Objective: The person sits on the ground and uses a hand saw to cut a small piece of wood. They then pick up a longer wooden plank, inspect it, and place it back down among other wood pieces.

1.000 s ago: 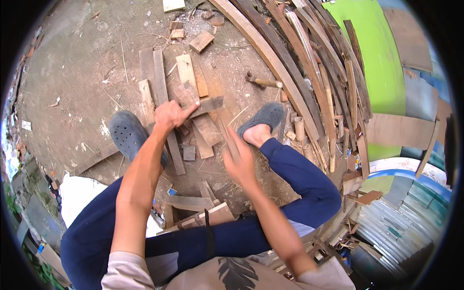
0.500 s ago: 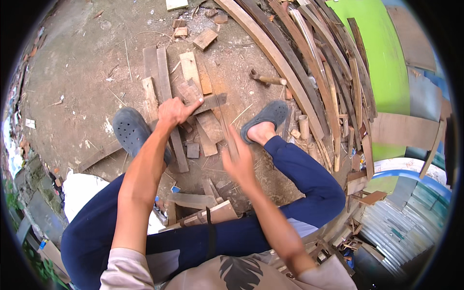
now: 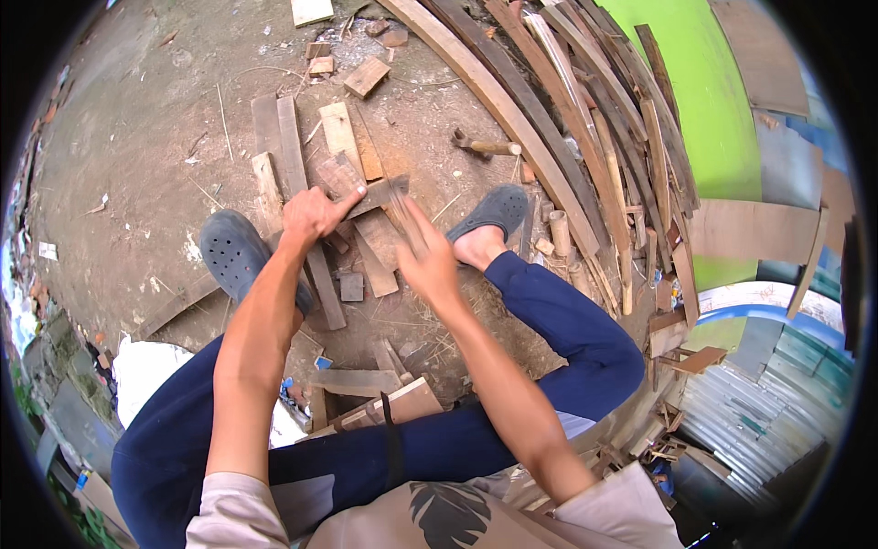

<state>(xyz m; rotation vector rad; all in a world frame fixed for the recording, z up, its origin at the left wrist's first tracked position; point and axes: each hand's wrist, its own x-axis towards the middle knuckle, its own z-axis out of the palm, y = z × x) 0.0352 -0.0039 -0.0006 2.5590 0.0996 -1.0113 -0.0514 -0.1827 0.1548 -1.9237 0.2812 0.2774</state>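
My left hand [image 3: 314, 216] is closed on a short dark wooden board [image 3: 381, 194], thumb along its top, pressing it onto other wood pieces on the ground. In my right hand [image 3: 430, 265], blurred by motion, is a handsaw [image 3: 399, 206] seen nearly edge-on. Its thin blade crosses the board close to the right end. Beneath and beyond the board lie a pale plank [image 3: 337, 131] and orange-brown sawdust [image 3: 384, 151]. The saw's handle is mostly hidden by my fingers.
My clogged feet flank the work, a grey clog [image 3: 229, 252] at left. A hammer [image 3: 494, 146] lies beyond the right foot. Long wooden strips [image 3: 512, 101] are heaped at right, by a green panel [image 3: 695, 91]. Offcuts [image 3: 366, 382] lie between my legs.
My right hand has moved up and slightly left along with the saw. My left hand still holds the board; the whole view has shifted a little.
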